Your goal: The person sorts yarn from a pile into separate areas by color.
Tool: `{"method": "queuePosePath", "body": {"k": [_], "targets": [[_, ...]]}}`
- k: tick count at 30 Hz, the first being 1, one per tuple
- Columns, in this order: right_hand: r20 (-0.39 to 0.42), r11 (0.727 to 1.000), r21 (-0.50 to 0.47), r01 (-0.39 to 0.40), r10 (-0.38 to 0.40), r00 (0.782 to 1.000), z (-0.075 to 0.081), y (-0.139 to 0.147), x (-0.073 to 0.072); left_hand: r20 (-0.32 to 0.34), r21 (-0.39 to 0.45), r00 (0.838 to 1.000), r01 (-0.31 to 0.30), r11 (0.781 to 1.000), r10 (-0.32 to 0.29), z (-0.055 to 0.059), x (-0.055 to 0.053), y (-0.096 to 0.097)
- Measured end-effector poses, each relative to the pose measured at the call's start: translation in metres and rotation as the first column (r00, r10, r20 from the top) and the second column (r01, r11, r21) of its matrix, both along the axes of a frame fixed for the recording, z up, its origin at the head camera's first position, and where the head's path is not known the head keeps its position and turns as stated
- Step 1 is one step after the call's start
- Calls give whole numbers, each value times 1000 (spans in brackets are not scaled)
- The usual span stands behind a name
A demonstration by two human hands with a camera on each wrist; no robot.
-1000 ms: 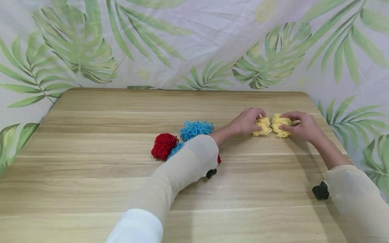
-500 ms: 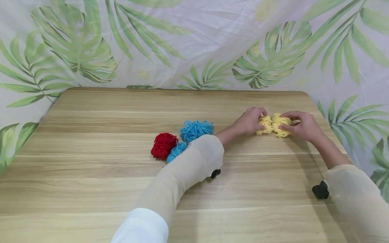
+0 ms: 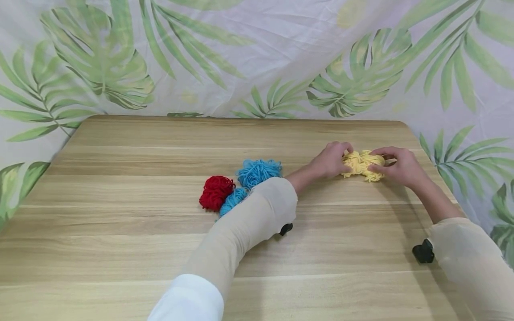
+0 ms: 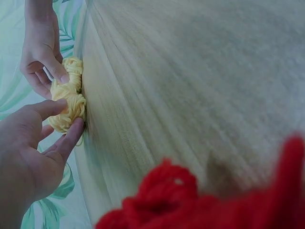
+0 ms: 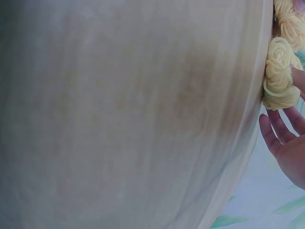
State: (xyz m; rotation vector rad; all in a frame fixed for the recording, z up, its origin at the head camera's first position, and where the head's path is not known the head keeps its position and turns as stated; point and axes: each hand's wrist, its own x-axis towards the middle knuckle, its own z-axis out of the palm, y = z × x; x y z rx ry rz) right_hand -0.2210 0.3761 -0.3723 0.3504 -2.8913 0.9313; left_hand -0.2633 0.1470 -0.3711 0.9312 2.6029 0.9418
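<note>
Two yellow balls of yarn lie side by side and touching at the right of the table in the head view. My left hand [image 3: 331, 159] holds the left yellow ball of yarn [image 3: 353, 163] between thumb and fingers. On the other side, my right hand [image 3: 399, 166] pinches the right yellow ball of yarn [image 3: 371, 166]. The left wrist view shows both hands meeting around the yellow yarn [image 4: 74, 107]. In the right wrist view the thumb and fingers of my right hand [image 5: 290, 148] are at the yellow yarn [image 5: 279, 76].
Left of my left forearm lie a red ball of yarn [image 3: 216, 193], a blue one [image 3: 259, 173] and a second blue one [image 3: 233, 200] partly hidden by the sleeve. Red yarn [image 4: 190, 205] looms close in the left wrist view. A leaf-patterned cloth [image 3: 257, 58] hangs behind the wooden table [image 3: 140, 249].
My left hand has shifted slightly right with its yellow ball of yarn, closing the gap to the other yellow ball. My right hand stays in place.
</note>
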Motion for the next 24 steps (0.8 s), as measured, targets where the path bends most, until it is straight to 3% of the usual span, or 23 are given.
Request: {"method": "queuePosePath", "body": {"k": [18,24], "targets": [[17,1000,-14,-12,12,1000,1,-1,0,7,-19,999,42,999,-42,5,-2,-9],[16,1000,-15,-14,14,1000,0,1,0,55,2,998,33,999,-33,10,-1,-15]]}}
